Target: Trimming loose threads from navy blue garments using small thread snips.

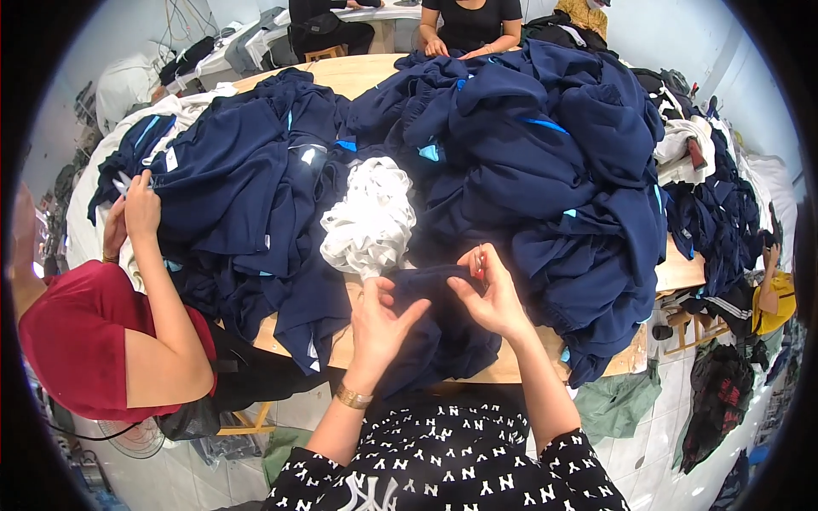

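Note:
My left hand (379, 325) is at the table's near edge, thumb stretched away from the bent fingers, with nothing visible in its grasp. Its fingertips reach the lower end of a heaped bundle of white fabric tape (368, 217). Opposite it, my right hand (494, 298) has its fingers curled around a small red-handled tool (479, 274); most of the tool is hidden, so its exact kind does not show. Between and below both hands lies a dark navy garment piece (439, 319), which hangs toward the table edge.
A large pile of navy garments (545, 153) rises at the right, another heap (230, 187) at the left. A person in a red top (111, 341) handles garments with scissors close on my left. Another person (471, 30) sits across the wooden table (354, 72).

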`<act>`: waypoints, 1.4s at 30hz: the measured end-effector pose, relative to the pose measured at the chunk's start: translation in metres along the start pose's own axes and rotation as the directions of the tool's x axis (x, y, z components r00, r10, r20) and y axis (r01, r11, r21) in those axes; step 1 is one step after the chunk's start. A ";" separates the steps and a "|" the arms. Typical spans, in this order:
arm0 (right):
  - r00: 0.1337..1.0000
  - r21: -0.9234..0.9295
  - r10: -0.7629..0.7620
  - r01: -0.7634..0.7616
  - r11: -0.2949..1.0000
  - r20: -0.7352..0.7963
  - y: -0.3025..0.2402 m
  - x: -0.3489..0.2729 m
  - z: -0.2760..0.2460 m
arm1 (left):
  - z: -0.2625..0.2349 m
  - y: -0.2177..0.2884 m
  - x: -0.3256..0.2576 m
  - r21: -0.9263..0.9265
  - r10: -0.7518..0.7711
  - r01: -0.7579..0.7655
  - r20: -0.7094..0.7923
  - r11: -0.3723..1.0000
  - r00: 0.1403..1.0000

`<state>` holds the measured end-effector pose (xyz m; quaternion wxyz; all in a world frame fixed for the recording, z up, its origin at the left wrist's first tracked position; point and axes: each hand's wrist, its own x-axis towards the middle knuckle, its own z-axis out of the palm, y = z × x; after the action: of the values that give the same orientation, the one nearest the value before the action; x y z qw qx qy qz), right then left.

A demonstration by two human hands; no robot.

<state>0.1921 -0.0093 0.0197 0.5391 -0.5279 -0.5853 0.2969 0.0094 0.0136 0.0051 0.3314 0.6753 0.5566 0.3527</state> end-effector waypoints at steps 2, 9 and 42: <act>0.999 0.064 0.040 -0.042 0.997 0.035 -0.016 -0.001 0.008 | 0.012 -0.014 0.000 0.016 0.151 -0.150 -0.071 0.989 0.986; 0.987 -0.030 -0.059 0.055 0.998 -0.151 -0.019 0.000 -0.015 | -0.004 -0.017 0.012 -0.130 0.047 -0.044 0.023 0.991 0.999; 0.985 0.422 0.172 -0.145 0.895 -0.028 -0.012 -0.006 0.048 | -0.035 -0.029 0.022 -0.769 0.058 0.337 0.435 0.542 0.899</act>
<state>0.1418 -0.0077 0.0175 0.6321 -0.4553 -0.4454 0.4412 -0.0323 0.0417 0.0019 0.7464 0.4480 0.2944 0.3945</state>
